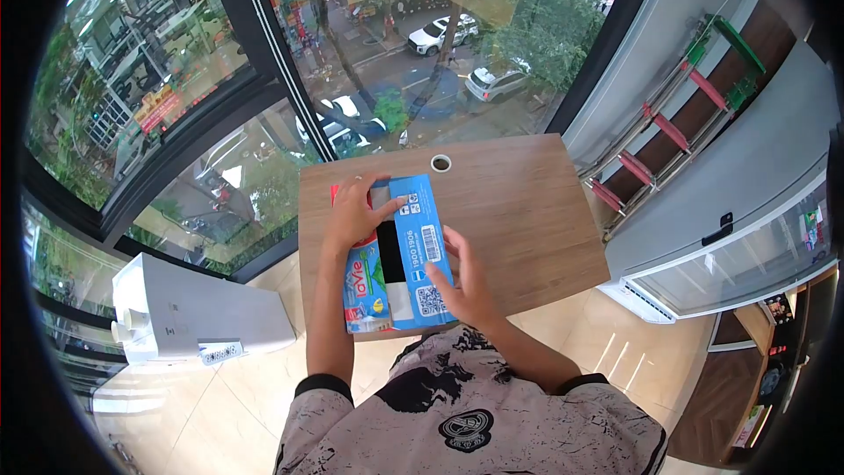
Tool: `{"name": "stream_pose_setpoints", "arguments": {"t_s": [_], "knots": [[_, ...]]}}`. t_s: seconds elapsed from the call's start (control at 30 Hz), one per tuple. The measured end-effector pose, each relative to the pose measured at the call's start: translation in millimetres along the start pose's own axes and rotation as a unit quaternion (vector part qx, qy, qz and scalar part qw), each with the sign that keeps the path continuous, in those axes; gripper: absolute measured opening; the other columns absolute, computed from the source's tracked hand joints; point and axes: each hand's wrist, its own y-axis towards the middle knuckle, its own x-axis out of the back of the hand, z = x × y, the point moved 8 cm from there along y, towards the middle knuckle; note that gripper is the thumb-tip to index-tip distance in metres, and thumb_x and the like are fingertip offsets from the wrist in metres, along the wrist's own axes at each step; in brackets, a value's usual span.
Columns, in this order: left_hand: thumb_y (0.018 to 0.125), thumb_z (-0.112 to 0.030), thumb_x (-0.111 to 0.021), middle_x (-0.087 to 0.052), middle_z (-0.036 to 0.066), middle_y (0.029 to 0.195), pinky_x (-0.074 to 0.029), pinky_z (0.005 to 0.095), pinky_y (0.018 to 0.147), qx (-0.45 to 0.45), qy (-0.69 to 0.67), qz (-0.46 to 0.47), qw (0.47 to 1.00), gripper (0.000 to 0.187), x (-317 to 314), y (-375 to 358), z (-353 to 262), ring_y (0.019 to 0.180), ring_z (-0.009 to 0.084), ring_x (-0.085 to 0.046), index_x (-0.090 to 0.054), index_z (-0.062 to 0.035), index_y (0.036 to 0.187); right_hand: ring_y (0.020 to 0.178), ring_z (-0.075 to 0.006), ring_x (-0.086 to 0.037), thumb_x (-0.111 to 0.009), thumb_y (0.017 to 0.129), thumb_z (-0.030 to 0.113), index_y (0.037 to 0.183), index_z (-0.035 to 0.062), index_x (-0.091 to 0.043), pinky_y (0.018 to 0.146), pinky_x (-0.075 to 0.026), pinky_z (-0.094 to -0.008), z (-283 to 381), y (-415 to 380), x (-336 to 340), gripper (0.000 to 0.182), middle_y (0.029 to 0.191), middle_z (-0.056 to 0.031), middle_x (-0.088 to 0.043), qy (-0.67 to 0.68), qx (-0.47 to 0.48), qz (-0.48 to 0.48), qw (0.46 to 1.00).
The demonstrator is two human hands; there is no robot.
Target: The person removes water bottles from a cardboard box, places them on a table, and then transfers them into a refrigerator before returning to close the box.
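Wooden table (519, 220) by tall windows (422, 26) bears the blue box (425, 229), lying between both hands. Thumb and fingers apart, the left hand (356, 215) spans its far end; the right hand (466, 281) clamps its right edge.

the blue rectangular cardboard box (418, 222) has black-and-white square codes and a striped barcode. brown wood grain patterns the wooden table (527, 220). black blotches mark the pale pinkish-beige fabric shirt (378, 431), its cuffs black.
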Motion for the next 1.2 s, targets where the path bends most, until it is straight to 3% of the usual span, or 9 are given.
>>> {"name": "stream_pose_setpoints", "arguments": {"t_s": [0.1, 0.2, 0.3, 0.73, 0.8, 0.93, 1.0, 1.03, 1.2], "knots": [[0.074, -0.035, -0.074, -0.063, 0.014, 0.091, -0.043, 0.0401, 0.082, -0.027, 0.002, -0.068, 0.997, 0.044, 2.5, -11.3, 3.8, 0.089, 0.0313, -0.055, -0.063, -0.007, 0.106, 0.12, -0.0392, -0.046, -0.069, 0.08, 0.033, 0.136, -0.001, -0.03, 0.095, -0.042, -0.0437, 36.1, 17.1, -18.0, 0.076, 0.133, -0.0277, -0.039, -0.173, 0.031, 0.065, 0.982], [0.075, -0.031, -0.073, -0.063, 0.014, 0.094, -0.042, 0.0409, 0.084, -0.06, 0.014, -0.146, 0.987, 0.039, 7.0, -24.8, 0.3, 0.092, 0.0319, -0.056, -0.063, -0.0061, 0.104, 0.121, -0.047, -0.041, -0.071, 0.077, 0.029, 0.138, 0.0003, -0.028, 0.095, -0.042, -0.047, 21.1, 16.6, -35.4, 0.08, 0.138, -0.034, -0.027, -0.326, 0.017, 0.155, 0.932], [0.076, -0.027, -0.072, -0.063, 0.015, 0.096, -0.042, 0.0415, 0.086, -0.045, 0.029, -0.15, 0.987, 0.036, 11.3, -26.5, 4.8, 0.095, 0.0323, -0.056, -0.063, -0.0056, 0.102, 0.121, -0.0523, -0.038, -0.07, 0.073, 0.026, 0.14, 0.007, -0.028, 0.096, -0.04, -0.049, 17.2, 15.4, -44.4, 0.081, 0.139, -0.0386, -0.02, -0.348, 0.002, 0.158, 0.924], [0.076, -0.029, -0.073, -0.063, 0.013, 0.088, -0.044, 0.0394, 0.081, -0.116, -0.021, -0.076, 0.99, 0.038, -4.7, -10.9, -19.1, 0.085, 0.0292, -0.057, -0.064, -0.008, 0.106, 0.118, -0.0536, -0.041, -0.068, 0.074, 0.025, 0.141, 0.0052, -0.026, 0.086, -0.048, -0.0515, 24.7, -2.1, -34.5, 0.082, 0.138, -0.0398, -0.019, -0.401, -0.036, 0.118, 0.908], [0.077, -0.027, -0.072, -0.065, 0.012, 0.093, -0.044, 0.0404, 0.083, -0.028, -0.018, -0.021, 0.999, 0.035, -8.7, -7.3, -13.3, 0.089, 0.0305, -0.056, -0.063, -0.0076, 0.105, 0.119, -0.0513, -0.041, -0.069, 0.074, 0.026, 0.141, 0.0064, -0.028, 0.087, -0.047, -0.0504, 21.8, 0.2, -29.9, 0.081, 0.139, -0.0381, -0.021, -0.377, -0.055, 0.117, 0.917], [0.077, -0.026, -0.071, -0.064, 0.014, 0.105, -0.042, 0.0392, 0.092, -0.063, -0.021, -0.049, 0.997, 0.037, -5.1, -15.2, -7.3, 0.1, 0.0311, -0.056, -0.063, -0.0081, 0.108, 0.119, -0.0471, -0.044, -0.069, 0.074, 0.026, 0.14, 0.0066, -0.03, 0.09, -0.046, -0.0488, 16.1, 4.8, -9.8, 0.079, 0.137, -0.0338, -0.03, -0.272, -0.075, 0.11, 0.953], [0.078, -0.021, -0.07, -0.058, 0.015, 0.121, -0.036, 0.0381, 0.103, -0.165, 0.033, -0.067, 0.983, 0.038, 7.7, -28.2, -27.5, 0.117, 0.0319, -0.05, -0.061, -0.0082, 0.113, 0.118, -0.0389, -0.049, -0.068, 0.075, 0.023, 0.139, 0.0071, -0.031, 0.091, -0.046, -0.0453, 16.9, 7.4, 9.4, 0.076, 0.133, -0.026, -0.041, -0.149, -0.044, 0.095, 0.983], [0.078, -0.021, -0.07, -0.058, 0.015, 0.121, -0.036, 0.0381, 0.103, -0.164, 0.034, -0.067, 0.984, 0.038, 11.8, -30.9, -27.6, 0.117, 0.0319, -0.05, -0.061, -0.0082, 0.113, 0.116, -0.0317, -0.052, -0.066, 0.077, 0.016, 0.139, 0.0067, -0.031, 0.092, -0.045, -0.0408, 7.7, 8.2, 22.0, 0.072, 0.13, -0.0204, -0.048, -0.019, -0.077, 0.063, 0.995], [0.072, -0.003, -0.068, -0.051, 0.014, 0.132, -0.035, 0.0393, 0.105, -0.095, -0.082, -0.061, 0.99, 0.045, 50.4, -49.5, -12.7, 0.127, 0.0324, -0.043, -0.06, -0.0088, 0.116, 0.118, -0.0259, -0.05, -0.068, 0.074, 0.007, 0.136, 0.0065, -0.038, 0.095, -0.044, -0.0374, -12.7, 8.3, 85.8, 0.069, 0.13, -0.018, -0.048, 0.03, -0.147, 0.021, 0.989]]}}
